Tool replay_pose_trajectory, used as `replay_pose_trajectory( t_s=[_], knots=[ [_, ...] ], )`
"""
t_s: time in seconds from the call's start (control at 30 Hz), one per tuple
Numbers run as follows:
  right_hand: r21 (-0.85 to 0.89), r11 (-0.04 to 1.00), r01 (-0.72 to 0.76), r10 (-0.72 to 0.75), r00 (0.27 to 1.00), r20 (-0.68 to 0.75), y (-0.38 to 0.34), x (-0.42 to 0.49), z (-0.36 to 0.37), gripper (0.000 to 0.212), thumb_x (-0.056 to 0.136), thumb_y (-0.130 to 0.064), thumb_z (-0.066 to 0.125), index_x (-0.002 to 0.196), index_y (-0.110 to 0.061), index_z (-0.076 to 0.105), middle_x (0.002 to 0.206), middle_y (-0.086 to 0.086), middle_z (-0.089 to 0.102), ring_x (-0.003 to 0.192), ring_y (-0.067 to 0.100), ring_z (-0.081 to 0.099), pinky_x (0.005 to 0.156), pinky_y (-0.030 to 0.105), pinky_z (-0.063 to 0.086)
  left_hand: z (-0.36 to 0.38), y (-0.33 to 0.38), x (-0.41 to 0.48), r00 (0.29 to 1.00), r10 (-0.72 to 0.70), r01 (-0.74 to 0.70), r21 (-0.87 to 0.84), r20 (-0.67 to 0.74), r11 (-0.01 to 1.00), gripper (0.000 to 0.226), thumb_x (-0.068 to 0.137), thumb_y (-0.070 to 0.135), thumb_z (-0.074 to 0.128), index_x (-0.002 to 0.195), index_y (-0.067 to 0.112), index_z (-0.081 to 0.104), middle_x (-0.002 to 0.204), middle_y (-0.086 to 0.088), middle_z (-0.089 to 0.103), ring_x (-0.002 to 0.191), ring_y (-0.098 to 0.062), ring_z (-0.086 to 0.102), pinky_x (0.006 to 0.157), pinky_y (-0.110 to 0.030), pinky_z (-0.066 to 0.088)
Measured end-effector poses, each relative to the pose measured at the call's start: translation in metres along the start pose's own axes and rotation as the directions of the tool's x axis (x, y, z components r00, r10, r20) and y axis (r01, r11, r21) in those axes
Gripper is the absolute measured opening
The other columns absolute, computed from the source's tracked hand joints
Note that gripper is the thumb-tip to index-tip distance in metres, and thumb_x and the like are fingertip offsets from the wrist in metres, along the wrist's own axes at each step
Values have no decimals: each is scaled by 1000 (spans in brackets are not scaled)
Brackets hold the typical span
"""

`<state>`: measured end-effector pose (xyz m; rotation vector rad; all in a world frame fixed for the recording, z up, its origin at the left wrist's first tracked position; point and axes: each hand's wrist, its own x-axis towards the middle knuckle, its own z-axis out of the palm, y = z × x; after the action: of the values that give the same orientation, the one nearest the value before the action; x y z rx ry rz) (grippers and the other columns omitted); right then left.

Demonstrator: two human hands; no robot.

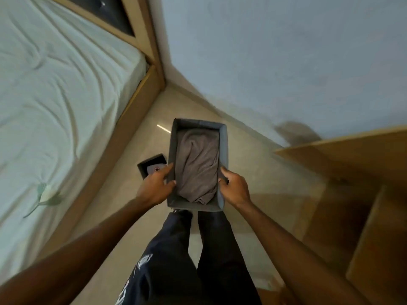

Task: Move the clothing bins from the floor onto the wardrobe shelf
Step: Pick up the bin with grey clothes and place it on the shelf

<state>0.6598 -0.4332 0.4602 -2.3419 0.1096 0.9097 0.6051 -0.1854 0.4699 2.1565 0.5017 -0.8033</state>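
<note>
A grey fabric bin (224, 139) is held up above the floor in front of my legs. A folded grey-brown garment (197, 166) fills it. My left hand (155, 187) grips the bin's left wall, thumb over the rim. My right hand (235, 187) grips the right wall the same way. A second, darker bin (145, 165) stands on the floor just left of the held one, partly hidden by my left hand, with something pale inside. The wooden wardrobe (361, 172) is at the right, its shelf surfaces blurred.
A bed with a wrinkled pale sheet (55, 106) and a wooden frame (123, 137) fills the left. A pale wall (275, 62) runs behind. The beige tiled floor (253, 164) lies between the bed and the wardrobe. My dark trousers (193, 260) are below the bin.
</note>
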Motion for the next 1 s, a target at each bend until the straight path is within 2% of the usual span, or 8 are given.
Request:
replay_pose_trajectory(
  t_s=[0.17,0.3,0.4,0.47,0.67,0.83,0.93,1.0],
  knots=[
    [25,999,-40,44,983,-177,21,-91,-38,48,93,-24,51,140,-18,47,105,19,70,91,32,66,72,24,40,6,57,-50,988,150,-146,116,-24,982,63,89,23,58,148,29,35,121,-8,67,97,-20,68,86,-39,57],
    [59,992,-113,126,937,-326,62,-141,-75,47,93,-24,52,140,-18,47,107,14,72,83,29,68,69,28,47,30,130,-68,956,290,-294,161,48,942,58,89,15,59,144,23,43,104,-11,73,72,-16,70,76,-38,60],
    [110,977,-184,214,875,-435,101,-171,-110,45,94,-21,50,139,-18,50,95,12,73,75,26,65,65,27,43,58,193,-76,904,409,-427,215,124,878,56,86,12,62,140,20,50,109,-11,73,77,-19,71,78,-32,57],
    [173,963,-207,268,810,-521,129,-195,-135,43,94,-19,51,137,-18,52,76,5,62,65,21,56,62,27,40,82,239,-84,858,479,-511,225,184,830,55,85,9,61,138,18,53,116,-10,71,84,-21,72,81,-33,56],
    [326,921,-213,385,626,-678,196,-255,-202,43,93,-18,52,136,-22,53,56,-5,48,48,4,38,48,29,33,155,351,-110,726,649,-687,194,225,701,44,89,15,57,132,23,59,115,-5,72,87,-23,73,81,-32,54],
    [441,884,-156,454,511,-730,237,-308,-248,45,95,-16,50,140,-20,48,62,-1,56,47,5,38,48,25,32,214,431,-134,588,755,-808,167,290,566,36,96,28,52,132,28,59,121,-3,69,97,-28,70,85,-34,54],
    [484,868,-110,484,406,-775,259,-338,-276,44,95,-10,50,139,-16,51,51,-9,42,43,6,35,46,22,28,247,488,-146,473,796,-876,106,378,471,37,96,22,53,131,30,59,126,3,66,96,-22,69,81,-28,52],
    [521,848,-100,521,344,-781,268,-350,-291,45,94,-7,51,139,-13,51,59,-3,57,49,14,50,51,27,40,265,521,-149,411,802,-899,48,434,435,38,95,17,54,130,30,59,126,2,66,89,-17,69,79,-29,55]
  ],
)
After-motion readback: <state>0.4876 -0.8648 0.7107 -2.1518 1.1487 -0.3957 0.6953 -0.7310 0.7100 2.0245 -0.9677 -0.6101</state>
